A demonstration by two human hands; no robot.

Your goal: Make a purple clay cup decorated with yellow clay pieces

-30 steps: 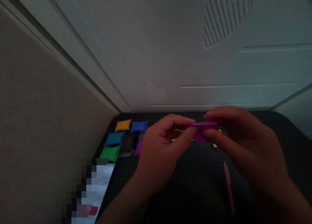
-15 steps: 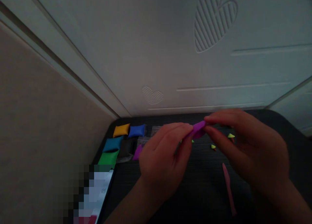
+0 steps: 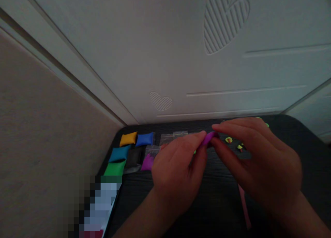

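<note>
Head view: I have both bare hands raised in front of me above the dark table (image 3: pixel 144 196), fingertips almost meeting at a soft-looking purple piece (image 3: pixel 208 138). The left hand (image 3: pixel 178 169) comes up from the lower left, back of the hand toward me, fingers curled together and stretched toward the right. Its thumb lies beneath and its forefinger above, and the two are clamped on the left end of the purple piece. The right hand (image 3: pixel 266 162) reaches in from the lower right, wrist low and knuckles high. Its fingers arch over to the left, with the thumb running up below them and a wide gap between thumb and palm. Those fingertips bracket the piece's other end, the thumb just under it; whether they press on it I cannot tell from here. The purple piece looks bent, its right end in shadow.

Below the right hand lies a pink tool (image 3: pixel 244 208), its upper end hidden by the palm. Small yellow-capped shapes (image 3: pixel 240 148) sit beyond the thumb. On the far left of the table I see coloured packets (image 3: pixel 119 154) grouped together, with clear bags (image 3: pixel 167 138) beside them, partly behind the left hand.
</note>
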